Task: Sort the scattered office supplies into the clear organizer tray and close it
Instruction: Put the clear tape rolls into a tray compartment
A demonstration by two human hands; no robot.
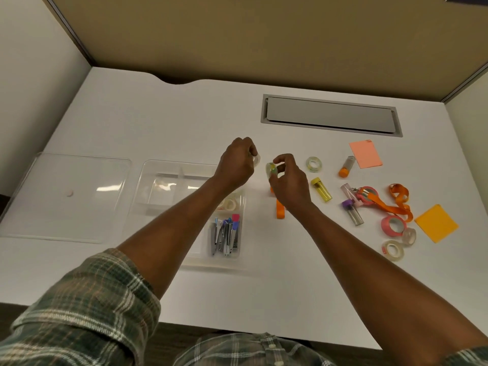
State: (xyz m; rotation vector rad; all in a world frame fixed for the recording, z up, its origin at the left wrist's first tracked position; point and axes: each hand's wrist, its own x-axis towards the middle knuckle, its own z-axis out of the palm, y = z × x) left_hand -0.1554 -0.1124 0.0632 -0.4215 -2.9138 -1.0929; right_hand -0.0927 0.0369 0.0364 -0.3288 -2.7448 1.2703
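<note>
While fingers of my left hand are clamping a white tape roll, my right hand is pinching a clear tape roll by its rim (light, stiff, probably slick).

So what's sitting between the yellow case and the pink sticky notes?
An orange-capped tube lies between the yellow case and the pink sticky notes; the head view shows it.

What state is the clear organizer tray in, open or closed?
Open: the organizer tray is uncovered; its lid lies flat on the desk beside it.
</note>
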